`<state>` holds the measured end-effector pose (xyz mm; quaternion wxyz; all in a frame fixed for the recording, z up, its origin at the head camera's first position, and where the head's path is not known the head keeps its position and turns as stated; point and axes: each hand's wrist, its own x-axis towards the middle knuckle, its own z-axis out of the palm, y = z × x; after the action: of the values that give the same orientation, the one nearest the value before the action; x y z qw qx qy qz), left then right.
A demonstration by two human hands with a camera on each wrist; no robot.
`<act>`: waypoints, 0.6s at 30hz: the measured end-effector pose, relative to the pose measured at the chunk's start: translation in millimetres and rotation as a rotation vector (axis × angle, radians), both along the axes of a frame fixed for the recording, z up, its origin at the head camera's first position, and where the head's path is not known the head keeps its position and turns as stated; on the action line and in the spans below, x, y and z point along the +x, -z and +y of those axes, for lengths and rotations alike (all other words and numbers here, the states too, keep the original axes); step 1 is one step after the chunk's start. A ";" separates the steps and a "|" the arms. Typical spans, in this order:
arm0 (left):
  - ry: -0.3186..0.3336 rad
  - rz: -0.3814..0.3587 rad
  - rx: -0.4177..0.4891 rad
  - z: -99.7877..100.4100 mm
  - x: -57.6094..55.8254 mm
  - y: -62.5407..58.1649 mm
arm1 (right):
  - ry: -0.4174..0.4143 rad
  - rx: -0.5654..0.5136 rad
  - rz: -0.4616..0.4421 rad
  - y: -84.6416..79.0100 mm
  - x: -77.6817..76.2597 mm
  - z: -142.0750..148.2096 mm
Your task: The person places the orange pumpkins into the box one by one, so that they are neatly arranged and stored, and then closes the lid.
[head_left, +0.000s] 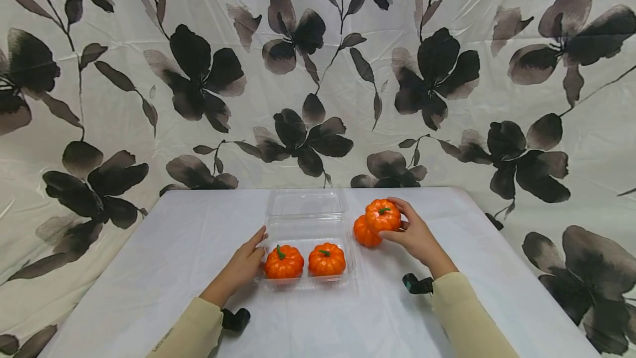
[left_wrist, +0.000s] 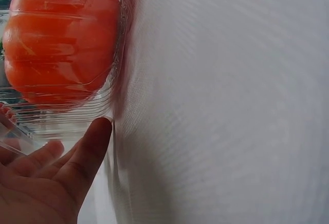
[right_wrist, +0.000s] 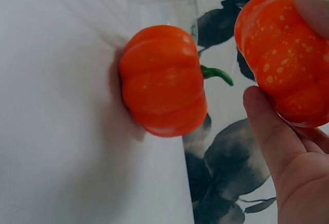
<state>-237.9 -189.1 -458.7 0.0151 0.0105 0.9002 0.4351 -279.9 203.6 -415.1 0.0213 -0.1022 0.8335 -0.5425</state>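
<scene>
A clear plastic clamshell box (head_left: 304, 286) lies with its lid (head_left: 305, 203) raised at the far side. Two orange toy pumpkins, a left one (head_left: 284, 262) and a right one (head_left: 326, 259), sit side by side in it. My left hand (head_left: 240, 267) touches the box's left side with its fingertips; in the left wrist view, one finger (left_wrist: 87, 157) meets the ribbed wall. My right hand (head_left: 417, 239) grips a third toy pumpkin (head_left: 382, 214) between thumb and fingers, raised off the table. Another toy pumpkin (right_wrist: 163, 82) with a green stem stands on the table, partly hidden behind it in the head view.
A white cloth covers the table (head_left: 199, 225). Behind it hangs a white curtain (head_left: 367, 120) with dark flowers. Each wrist wears a small black camera, the left one (head_left: 236, 320) and the right one (head_left: 417, 284).
</scene>
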 end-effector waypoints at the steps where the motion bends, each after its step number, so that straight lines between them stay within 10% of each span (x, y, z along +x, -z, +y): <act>1: -0.002 0.000 0.000 0.2 0.0 -0.1 | -0.004 -0.002 0.003 -0.4 -0.1 -1.3; 18: 0.003 -0.008 0.020 -0.3 1.1 -0.6 | -0.079 0.003 -0.017 -4.4 -4.7 -22.0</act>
<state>-236.8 -189.4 -458.1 0.0193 0.0103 0.8958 0.4440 -284.6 181.6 -410.7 0.0499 -0.1304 0.8295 -0.5408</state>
